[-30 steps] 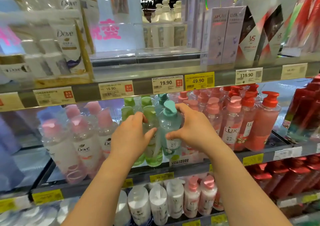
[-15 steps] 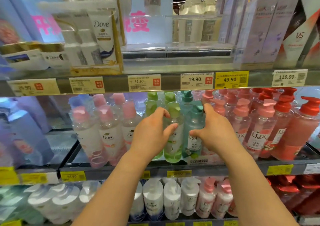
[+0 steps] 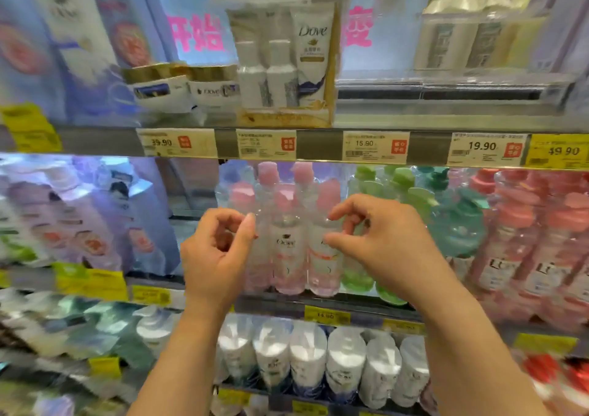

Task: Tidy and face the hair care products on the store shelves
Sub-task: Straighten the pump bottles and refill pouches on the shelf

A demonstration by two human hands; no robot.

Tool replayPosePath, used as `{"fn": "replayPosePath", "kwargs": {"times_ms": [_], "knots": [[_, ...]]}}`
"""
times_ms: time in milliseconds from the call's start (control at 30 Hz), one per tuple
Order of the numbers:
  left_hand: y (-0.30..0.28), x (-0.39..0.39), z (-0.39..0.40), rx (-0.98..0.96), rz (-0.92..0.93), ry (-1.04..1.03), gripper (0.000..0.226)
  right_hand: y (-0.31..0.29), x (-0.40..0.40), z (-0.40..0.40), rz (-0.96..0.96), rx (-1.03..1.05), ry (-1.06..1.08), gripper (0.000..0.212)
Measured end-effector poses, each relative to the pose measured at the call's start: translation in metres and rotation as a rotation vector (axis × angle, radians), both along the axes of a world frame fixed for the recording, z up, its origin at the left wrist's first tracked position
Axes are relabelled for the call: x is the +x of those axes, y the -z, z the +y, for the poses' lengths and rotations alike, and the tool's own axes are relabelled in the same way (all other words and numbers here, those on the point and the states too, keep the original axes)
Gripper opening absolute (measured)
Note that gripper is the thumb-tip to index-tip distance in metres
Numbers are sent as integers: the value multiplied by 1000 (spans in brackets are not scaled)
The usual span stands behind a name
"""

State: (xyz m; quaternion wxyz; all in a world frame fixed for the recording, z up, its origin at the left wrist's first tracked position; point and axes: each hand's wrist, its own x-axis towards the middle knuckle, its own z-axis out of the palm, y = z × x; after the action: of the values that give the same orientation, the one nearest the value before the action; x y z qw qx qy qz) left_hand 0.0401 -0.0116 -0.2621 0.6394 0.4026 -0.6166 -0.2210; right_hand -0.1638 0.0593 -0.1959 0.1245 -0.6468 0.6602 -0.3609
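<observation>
Pink-capped clear Dove bottles point(image 3: 287, 256) stand in a cluster on the middle shelf point(image 3: 274, 305). My left hand point(image 3: 216, 256) hovers in front of the left side of that cluster, fingers loosely curled, thumb close to a bottle's shoulder. My right hand point(image 3: 385, 243) is at the right side, bent thumb and forefinger just in front of the right Dove bottle point(image 3: 322, 272). Neither hand holds anything. Behind my right hand are green bottles point(image 3: 357, 280) and a teal bottle point(image 3: 459, 227).
Pink Lux pump bottles point(image 3: 500, 256) fill the shelf's right end and purple refill pouches point(image 3: 95, 224) the left. White Dove bottles point(image 3: 306, 361) line the shelf below. Above, a boxed Dove set point(image 3: 287, 64) stands over a price-tag rail point(image 3: 318, 146).
Both hands have let go of the green and teal bottles and moved left to the pink Dove bottles. The view has swung left with them.
</observation>
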Motion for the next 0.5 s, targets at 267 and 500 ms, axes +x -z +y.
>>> {"fn": "replayPosePath", "kwargs": {"times_ms": [267, 500], "knots": [[6, 125, -48, 214, 15, -328, 14, 13, 109, -52, -22, 102, -265, 22], [11, 198, -87, 283, -169, -308, 27, 36, 198, -109, -92, 108, -260, 21]]}}
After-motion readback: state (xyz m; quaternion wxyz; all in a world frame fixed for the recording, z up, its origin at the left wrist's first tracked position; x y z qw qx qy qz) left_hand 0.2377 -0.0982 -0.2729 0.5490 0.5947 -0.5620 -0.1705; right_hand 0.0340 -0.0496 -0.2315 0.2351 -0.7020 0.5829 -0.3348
